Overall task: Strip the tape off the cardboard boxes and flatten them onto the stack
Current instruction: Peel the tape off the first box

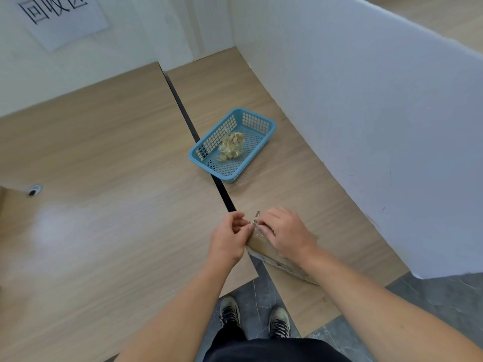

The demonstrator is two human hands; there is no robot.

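A small brown cardboard box (264,250) lies at the near edge of the right table, mostly hidden under my right forearm. My right hand (286,232) rests on top of the box with its fingers curled at the far end. My left hand (230,237) pinches a crumpled strip of clear tape (254,220) that sticks up from the box's far edge, between both hands.
A blue plastic basket (232,145) with a wad of peeled tape (231,147) sits farther back on the right table. A dark gap (198,137) separates the two wooden tables. A white partition (379,113) walls the right side. My shoes stand on grey floor below.
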